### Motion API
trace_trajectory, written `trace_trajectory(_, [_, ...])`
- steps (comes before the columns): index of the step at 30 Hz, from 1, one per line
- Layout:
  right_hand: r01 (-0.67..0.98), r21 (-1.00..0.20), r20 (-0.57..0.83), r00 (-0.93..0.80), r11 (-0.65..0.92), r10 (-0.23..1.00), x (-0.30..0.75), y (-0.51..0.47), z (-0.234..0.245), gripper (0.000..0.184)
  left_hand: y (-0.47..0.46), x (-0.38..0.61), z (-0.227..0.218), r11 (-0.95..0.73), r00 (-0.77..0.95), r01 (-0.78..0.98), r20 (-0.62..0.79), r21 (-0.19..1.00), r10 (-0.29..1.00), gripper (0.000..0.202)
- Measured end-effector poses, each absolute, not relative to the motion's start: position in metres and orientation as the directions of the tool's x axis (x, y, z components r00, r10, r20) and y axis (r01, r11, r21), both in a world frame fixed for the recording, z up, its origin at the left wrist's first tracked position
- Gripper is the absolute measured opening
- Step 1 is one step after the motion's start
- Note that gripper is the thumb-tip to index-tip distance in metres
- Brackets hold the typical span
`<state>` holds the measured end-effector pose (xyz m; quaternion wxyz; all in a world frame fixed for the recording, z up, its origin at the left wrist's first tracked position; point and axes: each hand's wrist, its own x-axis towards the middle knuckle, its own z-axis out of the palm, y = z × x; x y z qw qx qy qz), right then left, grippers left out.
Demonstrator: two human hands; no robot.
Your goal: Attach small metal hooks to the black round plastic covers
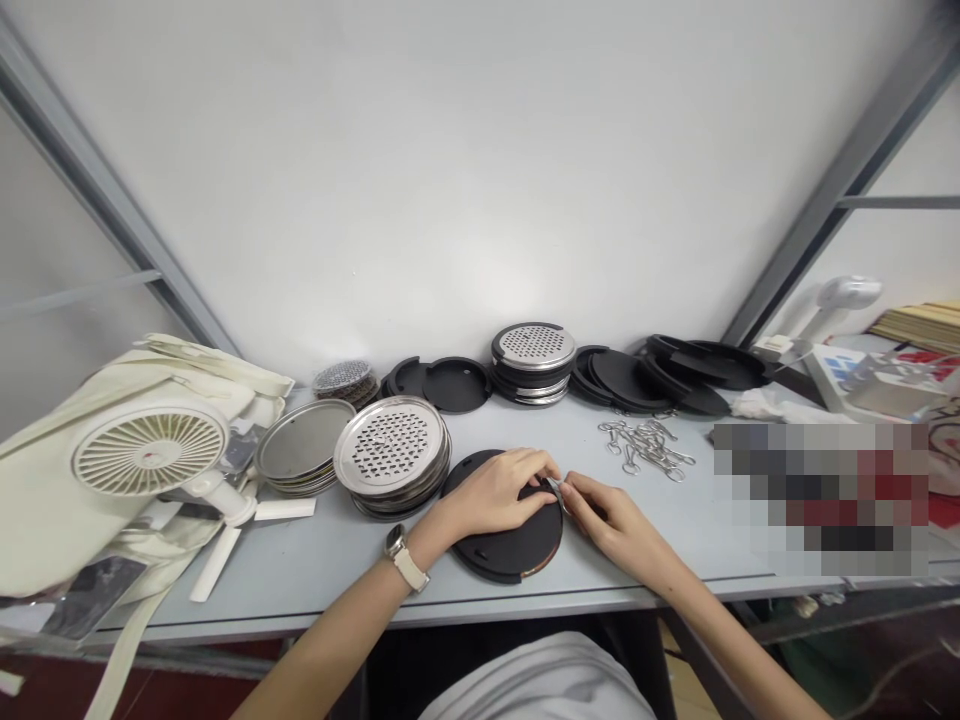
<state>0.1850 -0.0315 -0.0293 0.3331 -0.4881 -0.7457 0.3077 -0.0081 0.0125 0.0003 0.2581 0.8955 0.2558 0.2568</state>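
A black round plastic base [506, 555] lies on the grey table in front of me, with a copper-coloured strip along its lower right rim. My left hand [506, 490] rests over its top, fingers curled at the right rim; a watch is on that wrist. My right hand [607, 515] pinches a small silvery metal piece [556, 488] at the same rim, and it resembles the wire loops lying nearby. The fingertips partly hide how that piece meets the base. Just left of the base stands a stack of round metal grater plates [390, 447].
Plain metal discs [304, 445] are stacked further left, near a white fan [154, 448] and a cream bag [45, 500]. Behind stand assembled graters [534, 345] and black rings [630, 378]. Wire loops [645, 445] lie loose at right, beside a blurred-out patch.
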Motion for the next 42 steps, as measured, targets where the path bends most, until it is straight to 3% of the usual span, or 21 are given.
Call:
trace_trajectory(7, [0.492,-0.816,0.220,-0.221,0.304,0.950,0.1871,-0.0283,-0.0344,0.037,0.0112,-0.0079,0.0020,-0.732,0.740,0.316,0.326,0.603,0.588,0.019])
trace_trajectory(14, [0.527,-0.760,0.216,-0.345,0.379,0.913,0.1852,-0.0308,-0.0301,0.032,0.0111,-0.0082,0.0035,-0.730,0.737,0.342,0.312,0.592,0.599,0.015])
trace_trajectory(42, [0.529,-0.783,0.182,-0.310,0.328,0.933,0.1842,-0.0314,-0.0302,0.025,0.0118,-0.0068,0.0014,-0.707,0.737,0.321,0.302,0.630,0.604,0.018])
